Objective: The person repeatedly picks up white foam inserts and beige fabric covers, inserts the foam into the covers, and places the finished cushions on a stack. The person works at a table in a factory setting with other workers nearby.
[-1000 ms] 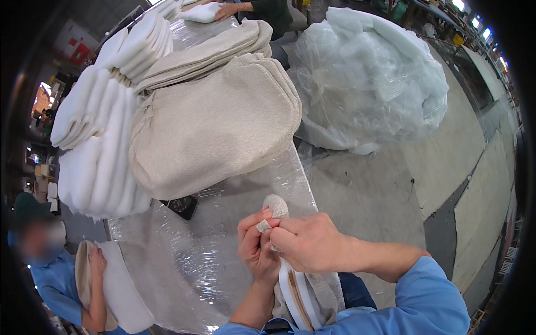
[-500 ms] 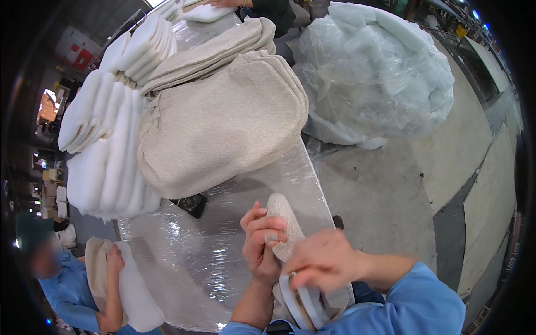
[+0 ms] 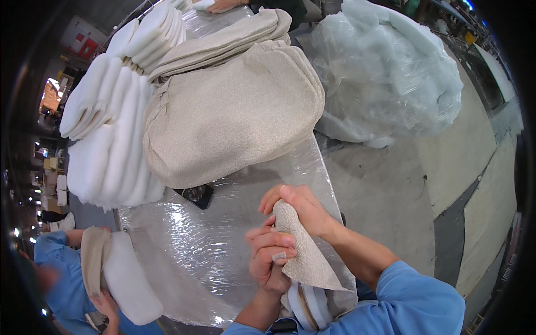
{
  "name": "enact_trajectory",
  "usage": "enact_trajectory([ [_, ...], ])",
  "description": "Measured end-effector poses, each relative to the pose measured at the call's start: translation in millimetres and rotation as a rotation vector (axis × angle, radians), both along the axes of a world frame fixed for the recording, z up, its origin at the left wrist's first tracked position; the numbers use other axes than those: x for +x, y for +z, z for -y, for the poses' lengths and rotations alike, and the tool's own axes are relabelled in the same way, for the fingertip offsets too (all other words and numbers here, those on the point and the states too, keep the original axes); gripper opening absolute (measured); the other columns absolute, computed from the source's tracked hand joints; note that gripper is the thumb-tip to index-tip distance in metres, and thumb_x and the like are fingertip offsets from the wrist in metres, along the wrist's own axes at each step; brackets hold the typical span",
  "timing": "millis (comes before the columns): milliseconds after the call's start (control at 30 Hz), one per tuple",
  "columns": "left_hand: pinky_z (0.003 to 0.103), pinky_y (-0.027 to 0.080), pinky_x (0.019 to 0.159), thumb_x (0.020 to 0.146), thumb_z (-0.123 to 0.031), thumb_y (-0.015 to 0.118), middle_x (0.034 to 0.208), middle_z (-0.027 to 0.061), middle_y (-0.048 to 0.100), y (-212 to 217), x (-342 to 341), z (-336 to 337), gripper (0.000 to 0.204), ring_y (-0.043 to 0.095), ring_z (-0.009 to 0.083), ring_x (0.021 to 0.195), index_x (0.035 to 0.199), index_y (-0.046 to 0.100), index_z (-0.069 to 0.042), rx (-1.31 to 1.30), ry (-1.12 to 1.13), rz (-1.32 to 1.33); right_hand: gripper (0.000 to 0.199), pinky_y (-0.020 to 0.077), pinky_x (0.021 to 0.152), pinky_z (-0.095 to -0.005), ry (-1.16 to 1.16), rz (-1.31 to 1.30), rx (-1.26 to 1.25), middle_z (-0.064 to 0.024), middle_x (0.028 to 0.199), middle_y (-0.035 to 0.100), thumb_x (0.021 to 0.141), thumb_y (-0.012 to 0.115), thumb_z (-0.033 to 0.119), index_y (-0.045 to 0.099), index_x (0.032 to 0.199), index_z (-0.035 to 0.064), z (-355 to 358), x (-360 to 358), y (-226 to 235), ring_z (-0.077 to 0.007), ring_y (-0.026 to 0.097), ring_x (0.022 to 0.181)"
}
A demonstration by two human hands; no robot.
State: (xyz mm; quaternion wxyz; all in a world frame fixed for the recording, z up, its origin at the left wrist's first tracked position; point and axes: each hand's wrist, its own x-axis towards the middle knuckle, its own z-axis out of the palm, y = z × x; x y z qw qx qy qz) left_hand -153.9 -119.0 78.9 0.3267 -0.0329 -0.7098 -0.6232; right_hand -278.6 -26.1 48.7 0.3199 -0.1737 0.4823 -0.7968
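Observation:
A beige woven fabric cover (image 3: 304,245) stands up at my front, its lower corner flared over a white padded cushion insert (image 3: 314,304) with a tan strip along its edge. My left hand (image 3: 271,259) is closed on the cover's left side; a pale band circles one finger. My right hand (image 3: 304,209) wraps over the cover's top end, fingers bent around it. The insert's lower end rests against my body, and its upper part is hidden by the cloth.
Stacked beige covers (image 3: 234,117) lie across the plastic-wrapped table (image 3: 184,251), with white padding stacks (image 3: 106,162) at left. A dark flat object (image 3: 196,195) sits by them. A large plastic-wrapped white bundle (image 3: 385,78) stands far right. At left a co-worker handles a white pad (image 3: 131,279).
My right hand has gone from low beside the insert up to the cover's top end. The cover's lower corner now flares out over the insert. The co-worker's hand has moved down the pad.

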Motion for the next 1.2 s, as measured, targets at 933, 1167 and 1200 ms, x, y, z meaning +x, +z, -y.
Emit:
enact_trajectory([
  [933, 0.06, 0.046, 0.117, 0.103, -0.016, 0.065, 0.11, 0.0066, 0.072, 33.0, 33.8, -4.1, 0.011, 0.054, 0.026, 0.102, 0.097, 0.073, -0.011, 0.039, -0.04, -0.07, 0.072, 0.0536, 0.076, -0.0351, -0.028, 0.379, 0.104, -0.0132, 0.093, 0.071, 0.112, 0.036, 0.063, 0.07, 0.099, 0.0014, 4.1, 26.3, -27.1, -0.0199, 0.065, 0.077],
  [1167, 0.059, 0.047, 0.117, 0.103, -0.015, 0.064, 0.111, 0.0078, 0.072, 28.8, 33.8, 1.4, 0.011, 0.055, 0.0263, 0.102, 0.098, 0.072, -0.01, 0.047, -0.043, -0.07, 0.067, 0.0502, 0.076, -0.0339, -0.08, 0.022, 0.198, -0.0111, 0.09, 0.07, 0.114, 0.039, 0.053, 0.072, 0.091, -0.0011, 1.4, 21.7, -5.9, -0.0186, 0.064, 0.082],
  [1200, 0.058, 0.047, 0.117, 0.104, -0.015, 0.064, 0.111, 0.008, 0.072, 27.3, 33.9, 3.2, 0.011, 0.055, 0.0265, 0.103, 0.098, 0.072, -0.01, 0.036, -0.036, -0.061, 0.064, 0.0504, 0.077, -0.0343, -0.107, -0.087, 0.165, -0.0111, 0.09, 0.07, 0.114, 0.039, 0.048, 0.073, 0.091, -0.0013, 2.7, 22.7, 3.8, -0.0192, 0.064, 0.083],
])
